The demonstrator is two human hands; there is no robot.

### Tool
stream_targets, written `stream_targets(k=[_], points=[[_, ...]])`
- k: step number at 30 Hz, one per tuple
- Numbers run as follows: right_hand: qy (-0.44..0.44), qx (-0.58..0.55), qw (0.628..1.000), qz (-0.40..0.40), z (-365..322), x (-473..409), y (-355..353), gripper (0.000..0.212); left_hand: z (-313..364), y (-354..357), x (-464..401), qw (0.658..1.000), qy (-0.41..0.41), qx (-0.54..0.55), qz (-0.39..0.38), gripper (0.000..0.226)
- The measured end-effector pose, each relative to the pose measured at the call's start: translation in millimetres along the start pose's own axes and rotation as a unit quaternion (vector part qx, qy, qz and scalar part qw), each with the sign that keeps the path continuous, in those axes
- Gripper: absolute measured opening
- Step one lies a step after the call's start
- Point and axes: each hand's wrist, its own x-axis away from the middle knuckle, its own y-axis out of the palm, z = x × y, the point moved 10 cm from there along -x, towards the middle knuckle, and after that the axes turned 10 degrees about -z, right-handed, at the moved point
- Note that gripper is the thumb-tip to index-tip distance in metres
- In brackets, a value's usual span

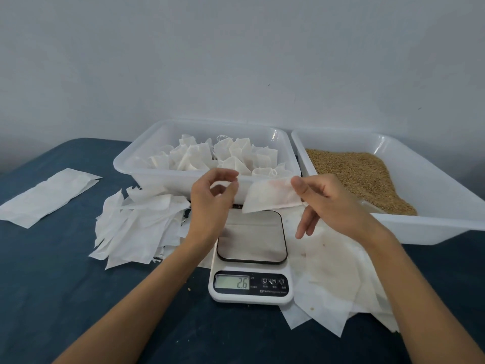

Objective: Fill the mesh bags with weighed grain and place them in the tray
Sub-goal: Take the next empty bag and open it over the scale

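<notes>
My right hand (330, 203) pinches the top right corner of a flat white mesh bag (267, 197), which hangs above the scale (252, 258). My left hand (212, 198) hovers just left of the bag with fingers loosely curled and holds nothing that I can see. The scale's display reads 2.6 and a thin sheet lies on its pan. Behind my hands stands a white tray (147, 158) with several filled, tied bags. To the right, a second white tray (433, 179) holds brown grain (359, 174).
A heap of empty white bags (139, 227) lies left of the scale on the dark blue table (52, 285). One long white sheet (47, 198) lies far left. More white sheets (338, 285) spread under and right of the scale. A pale wall rises behind the trays.
</notes>
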Motion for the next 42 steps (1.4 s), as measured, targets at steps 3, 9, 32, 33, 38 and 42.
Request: stream_targets(k=[3, 9, 32, 33, 38, 42], points=[[0.092, 0.031, 0.993, -0.061, -1.2, 1.8, 2.6, 0.078, 29.3, 26.0, 9.3, 0.98, 0.102, -0.142, -0.093, 0.04], [0.182, 0.112, 0.961, -0.176, -23.5, -2.8, 22.9, 0.095, 16.4, 71.7, 31.7, 0.947, 0.072, -0.218, -0.227, 0.062], [0.28, 0.253, 0.883, -0.279, -56.7, -23.1, 48.9, 0.101, 12.3, 74.1, 39.7, 0.973, 0.031, -0.08, -0.213, 0.036], [0.283, 0.255, 0.881, -0.28, -56.8, -23.6, 49.3, 0.101, 10.1, 72.8, 38.6, 0.976, 0.027, -0.075, -0.204, 0.031], [0.289, 0.275, 0.863, -0.31, -55.8, -21.2, 52.9, 0.097, 6.5, 72.5, 35.9, 0.978, 0.01, -0.047, -0.201, 0.025], [0.28, 0.278, 0.865, -0.31, -57.9, -20.1, 53.7, 0.095, 8.2, 74.1, 36.2, 0.977, 0.006, -0.025, -0.21, 0.029]])
